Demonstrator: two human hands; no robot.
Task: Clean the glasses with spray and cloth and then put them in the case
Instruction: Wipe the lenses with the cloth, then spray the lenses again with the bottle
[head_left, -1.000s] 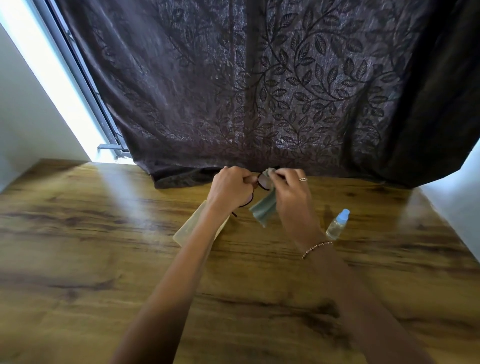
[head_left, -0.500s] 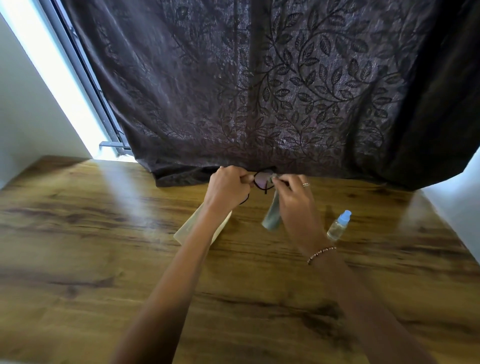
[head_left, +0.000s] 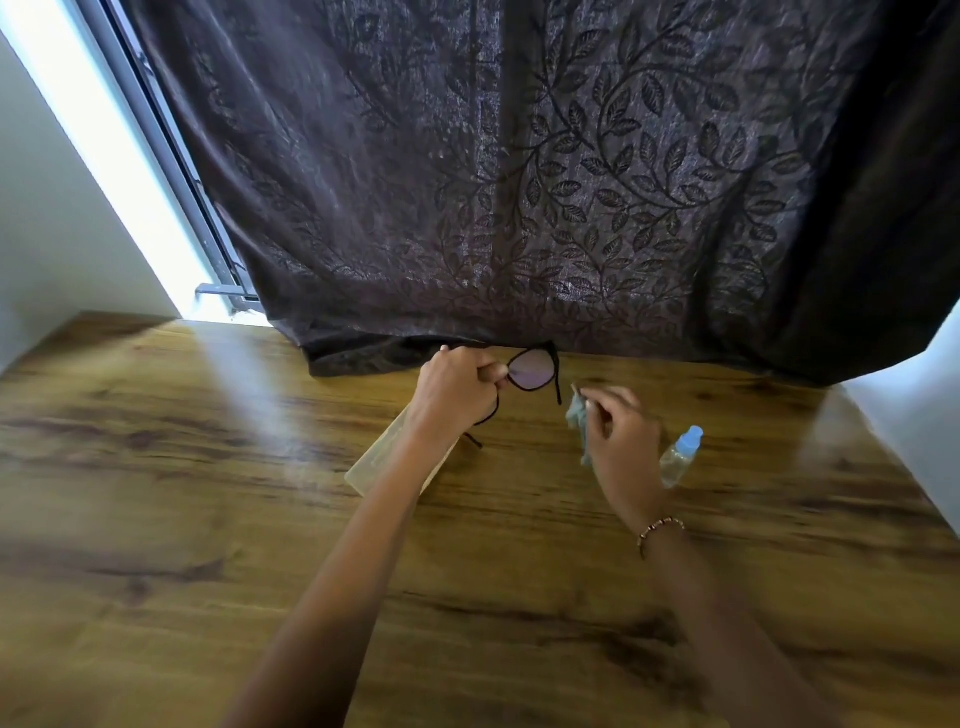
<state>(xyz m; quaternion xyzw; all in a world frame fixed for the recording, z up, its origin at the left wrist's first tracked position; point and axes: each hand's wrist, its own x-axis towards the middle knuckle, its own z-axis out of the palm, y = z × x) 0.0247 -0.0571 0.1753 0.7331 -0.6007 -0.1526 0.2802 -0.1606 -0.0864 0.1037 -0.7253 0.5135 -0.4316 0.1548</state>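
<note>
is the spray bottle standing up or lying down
Lying down: the spray bottle rests tilted on the table, blue cap pointing away, beside the right hand.

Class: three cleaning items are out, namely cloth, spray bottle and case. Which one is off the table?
The cloth, pinched in the right hand; the spray bottle and case rest on the table.

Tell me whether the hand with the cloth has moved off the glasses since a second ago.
Yes. The right hand with the cloth has pulled away rightward from the glasses, toward the spray bottle, which stayed put.
</note>
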